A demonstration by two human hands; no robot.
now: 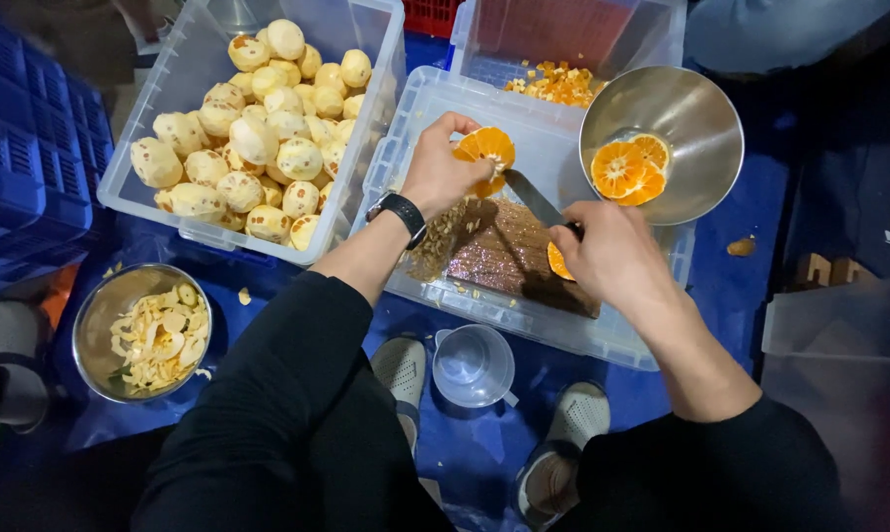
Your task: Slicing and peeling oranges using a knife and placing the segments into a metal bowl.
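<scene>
I count three clear plastic bins, two steel bowls and one clear plastic cup (473, 365). My left hand (437, 172) has its grip closed on an orange slice (486, 150), a round cross-section pinched between thumb and fingertips, held up over the middle bin (524, 320). My right hand (613, 258) has its grip wrapped tight around the handle of a knife (534, 200); the blade runs from that grip up toward the left grip and its tip sits just under the slice. Below both grips a brown cutting board (514, 261) lies across the middle bin, and a bit of orange shows just beside the right grip's fingers.

Beyond the right grip, the steel bowl (696, 108) rests on the bin's corner and holds about three orange slices (627, 167). Outward from the left grip, the large bin (154, 202) is heaped with peeled whole fruits (268, 128), too many to count. The second bowl (92, 325), down by my left elbow, holds pale peel scraps. The far bin (662, 30) holds small orange bits.

Bin rims hem in both grips closely; the open room is the blue floor sheet (751, 207) beside the right grip
</scene>
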